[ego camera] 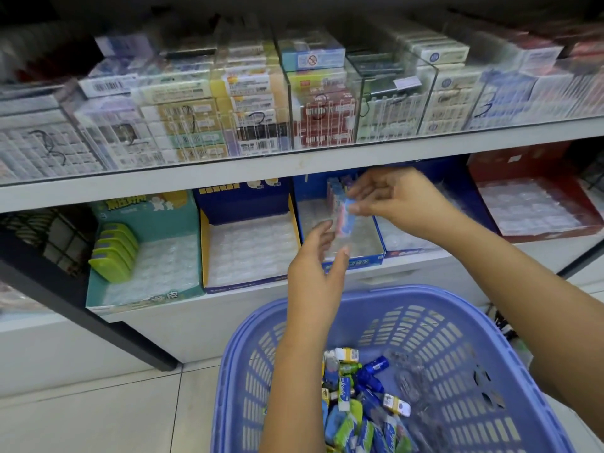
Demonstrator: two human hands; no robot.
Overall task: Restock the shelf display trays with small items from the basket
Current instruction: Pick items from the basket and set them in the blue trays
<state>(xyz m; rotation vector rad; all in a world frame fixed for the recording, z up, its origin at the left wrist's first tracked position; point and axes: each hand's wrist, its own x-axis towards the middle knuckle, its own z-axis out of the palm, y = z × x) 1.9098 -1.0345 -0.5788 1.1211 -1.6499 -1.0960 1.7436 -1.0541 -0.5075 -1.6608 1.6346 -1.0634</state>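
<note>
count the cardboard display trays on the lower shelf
5: teal tray far left, yellow-edged blue tray next, blue tray mid-shelf, second blue tray right of it, red tray far right; others may be hidden.

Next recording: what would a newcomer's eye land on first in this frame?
The two hands at the lower shelf: the right hand pinches a small blue-and-pink packet over the blue display tray, and the left hand hovers open just below. Next, the lavender slatted basket filling the foreground, with a heap of small colourful items inside. At left, lime-green cases stand in a teal tray.
</note>
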